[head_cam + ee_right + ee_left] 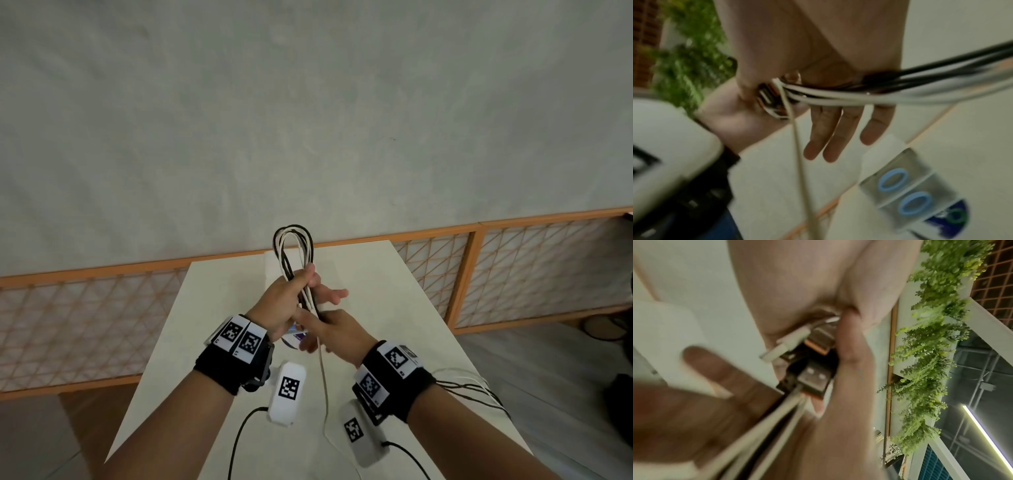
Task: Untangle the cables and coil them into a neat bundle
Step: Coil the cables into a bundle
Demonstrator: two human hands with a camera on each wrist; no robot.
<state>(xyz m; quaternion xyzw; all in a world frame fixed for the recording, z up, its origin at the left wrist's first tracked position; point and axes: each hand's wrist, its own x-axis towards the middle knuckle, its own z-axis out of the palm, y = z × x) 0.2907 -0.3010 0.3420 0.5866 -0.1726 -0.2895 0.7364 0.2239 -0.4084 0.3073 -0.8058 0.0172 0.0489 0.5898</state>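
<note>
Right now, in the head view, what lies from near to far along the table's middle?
White tag box → right hand → left hand gripping the cables → cable loop → table's far edge.

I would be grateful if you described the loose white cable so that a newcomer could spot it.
Start at the white table, where the left hand grips the looped cable bundle. One white strand alone drops from the bundle onto the tabletop, uncoiled.

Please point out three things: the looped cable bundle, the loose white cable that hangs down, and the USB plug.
cable bundle (293, 240), head view, top of loop.
loose white cable (322, 371), head view, hanging middle.
USB plug (815, 378), left wrist view, metal shell.
</note>
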